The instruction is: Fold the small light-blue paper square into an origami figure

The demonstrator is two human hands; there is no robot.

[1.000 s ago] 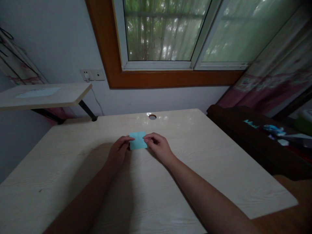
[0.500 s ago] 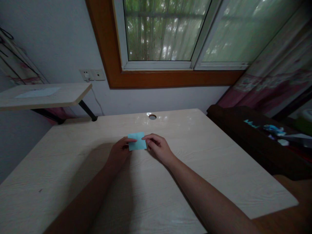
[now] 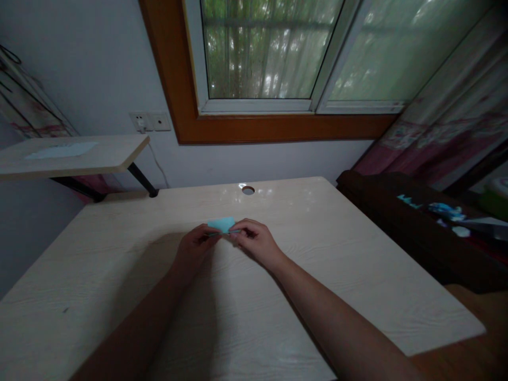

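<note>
Pinching the blue paper in the fingertips of the left hand and the right hand, at opposite ends of its bent near side, on or just above the desk, cannot tell which, probably to hold both ends level

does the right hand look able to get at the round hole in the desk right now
Probably yes: the round hole lies beyond the right hand, with only desk between, though that hand is pinching the blue paper.

Left forearm and right forearm angle inward; left hand and right hand sit close together, both pinching.
</note>
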